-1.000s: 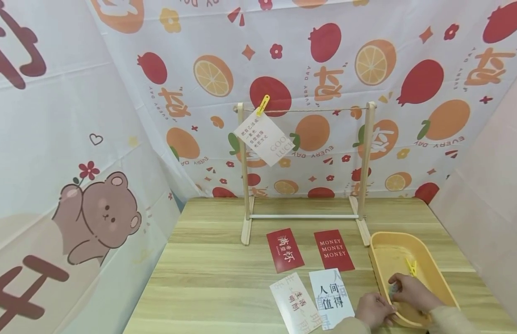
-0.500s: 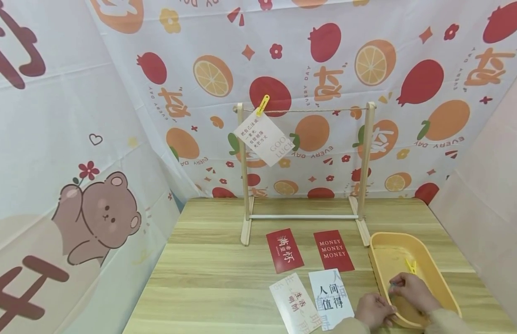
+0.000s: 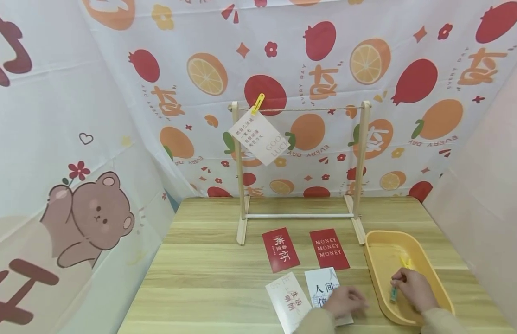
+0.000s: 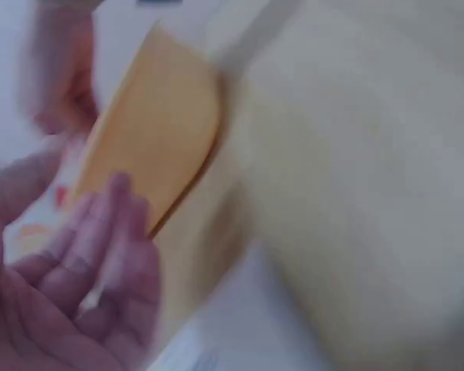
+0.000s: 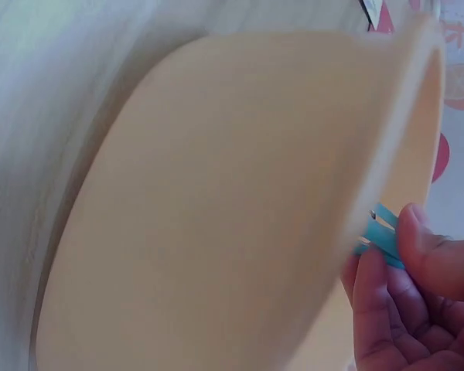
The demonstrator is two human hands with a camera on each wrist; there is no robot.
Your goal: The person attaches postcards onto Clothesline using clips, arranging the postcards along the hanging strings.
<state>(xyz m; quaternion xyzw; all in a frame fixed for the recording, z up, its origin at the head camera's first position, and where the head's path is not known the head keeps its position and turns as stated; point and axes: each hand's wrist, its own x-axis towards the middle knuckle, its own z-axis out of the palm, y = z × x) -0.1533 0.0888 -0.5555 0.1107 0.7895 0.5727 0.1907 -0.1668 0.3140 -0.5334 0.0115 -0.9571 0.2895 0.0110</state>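
My right hand (image 3: 416,288) pinches a small teal clothespin (image 3: 393,294) between thumb and fingers, over the yellow tray (image 3: 382,250). In the right wrist view the teal clothespin (image 5: 380,236) shows just past the tray's rim. Blurred by motion, my left hand (image 3: 345,301) hovers over a white card (image 3: 318,277) with black characters and covers part of it. Its fingers (image 4: 93,239) are loosely bent, holding nothing, with the tray's outer wall (image 4: 155,116) beyond them. Near my right fingertips a yellow clothespin (image 3: 405,262) lies in the tray.
A wooden frame (image 3: 359,162) with a string (image 3: 312,109) stands at the back; a yellow clothespin (image 3: 258,104) holds a card (image 3: 260,137) there. Two red cards (image 3: 280,250) and a cream card (image 3: 288,299) lie on the table (image 3: 200,269). Printed cloth (image 3: 225,28) hangs behind.
My left hand has left the tray's edge and moved left over the white card. The teal clothespin now hangs in plain sight from my right fingers. The head view has shifted slightly.
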